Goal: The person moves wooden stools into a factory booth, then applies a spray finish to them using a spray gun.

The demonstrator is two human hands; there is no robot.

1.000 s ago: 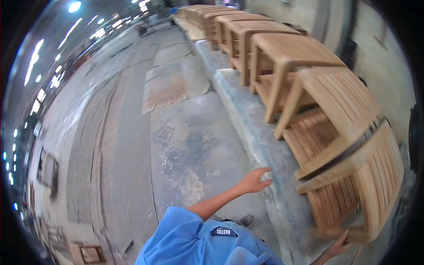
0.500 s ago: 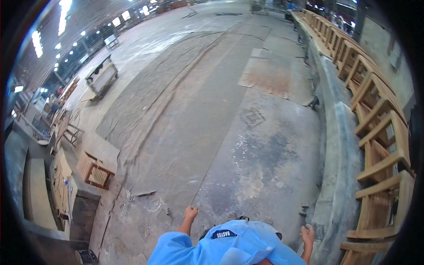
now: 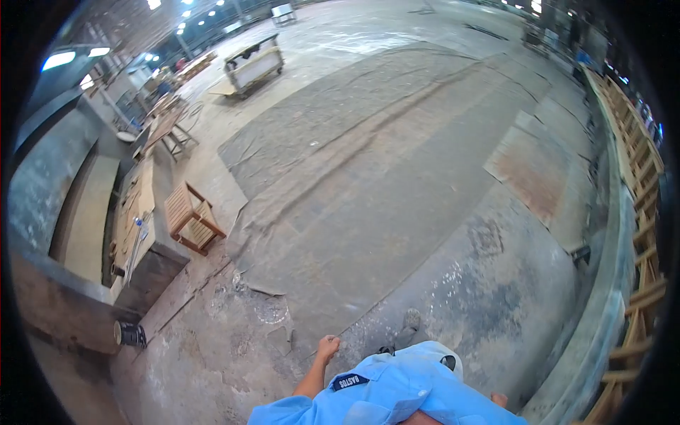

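Note:
My left hand (image 3: 328, 347) is held out in front of my blue shirt (image 3: 404, 386), over the bare concrete by the edge of a grey floor sheet (image 3: 368, 234). Its fingers are curled closed, and I cannot tell whether anything is inside them. Only a small part of my right hand (image 3: 499, 399) shows at the lower right, beside the shirt; its fingers are hidden. A shoe (image 3: 411, 319) stands on the floor ahead of the shirt.
A slatted wooden stool (image 3: 193, 218) stands at the left, beside a workbench (image 3: 159, 237) with tools on it. Below is a dark can (image 3: 130, 333). Wooden frames (image 3: 641, 234) line a long raised ledge (image 3: 613, 234) on the right. Farther off is a cart (image 3: 253, 69).
The view has swung left, so the stool and bench come nearer the middle and the wooden frames slide toward the right edge. My right hand has dropped mostly out of sight.

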